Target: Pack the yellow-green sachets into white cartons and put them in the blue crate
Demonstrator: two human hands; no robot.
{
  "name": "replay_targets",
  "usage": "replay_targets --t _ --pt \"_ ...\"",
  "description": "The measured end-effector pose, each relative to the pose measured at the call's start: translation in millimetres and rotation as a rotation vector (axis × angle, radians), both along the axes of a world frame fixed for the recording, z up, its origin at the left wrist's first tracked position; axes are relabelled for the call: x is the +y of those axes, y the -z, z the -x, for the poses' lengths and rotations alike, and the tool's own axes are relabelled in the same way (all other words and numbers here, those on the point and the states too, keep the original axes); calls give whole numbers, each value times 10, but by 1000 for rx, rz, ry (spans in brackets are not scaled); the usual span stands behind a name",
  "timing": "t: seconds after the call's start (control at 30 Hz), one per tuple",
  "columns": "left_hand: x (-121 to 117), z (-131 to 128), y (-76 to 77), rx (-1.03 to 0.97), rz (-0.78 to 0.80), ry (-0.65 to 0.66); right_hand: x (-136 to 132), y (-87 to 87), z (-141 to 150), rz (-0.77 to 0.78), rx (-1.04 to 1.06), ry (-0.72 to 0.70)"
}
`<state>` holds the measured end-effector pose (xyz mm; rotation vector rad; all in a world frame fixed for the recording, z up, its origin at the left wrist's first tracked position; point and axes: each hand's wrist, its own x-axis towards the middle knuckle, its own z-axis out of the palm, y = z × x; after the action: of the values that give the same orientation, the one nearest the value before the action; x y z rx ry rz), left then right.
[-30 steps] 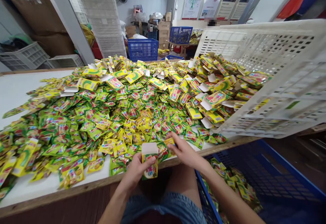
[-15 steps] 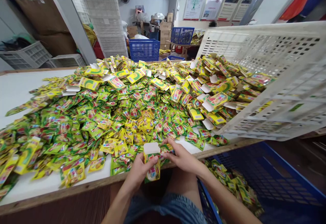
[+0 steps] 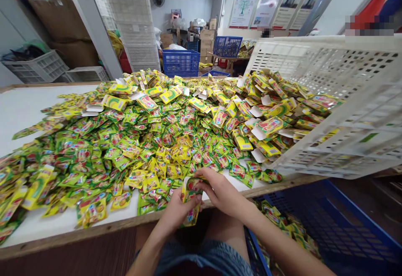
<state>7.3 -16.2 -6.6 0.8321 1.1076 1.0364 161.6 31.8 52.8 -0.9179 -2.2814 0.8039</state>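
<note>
My left hand (image 3: 176, 212) is wrapped round a small yellow and green carton (image 3: 191, 218), its thumb across the printed front, just over the table's front edge. My right hand (image 3: 221, 190) pinches a green sachet (image 3: 194, 184) with a red print at the carton's upper end. The sachet and fingers cover most of the opening, so how far in it sits is hidden. Beyond both hands spreads a heap of green sachets (image 3: 116, 138), with yellow sachets (image 3: 171, 170) among them nearest my hands.
A white crate (image 3: 329, 150) lies tipped at the right, cartons (image 3: 270, 110) spilling from it. Below the table's wooden edge (image 3: 103, 230), a blue crate (image 3: 354, 225) at the right holds filled-looking packs (image 3: 292, 230). Blue crates (image 3: 180, 61) and stacked white crates (image 3: 135, 29) stand behind.
My right hand has brought a sachet leftward from beside the carton to its open top. The white flap that stood up is now mostly covered. My view has shifted slightly.
</note>
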Motion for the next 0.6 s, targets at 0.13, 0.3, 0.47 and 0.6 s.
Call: replay_targets --t 0.13,0.3,0.47,0.6 --pt "-30 -22 15 123 -57 25 3 -41 -51 -22 -292 -55" --pt "-42 -101 28 206 -114 20 -30 -114 -26 -75 -435 -153" --pt "-38 -36 52 108 -11 -5 -3 -183 -23 75 -180 -84" --pt "-17 -4 99 142 -43 -55 21 -129 -17 8 -212 -26"
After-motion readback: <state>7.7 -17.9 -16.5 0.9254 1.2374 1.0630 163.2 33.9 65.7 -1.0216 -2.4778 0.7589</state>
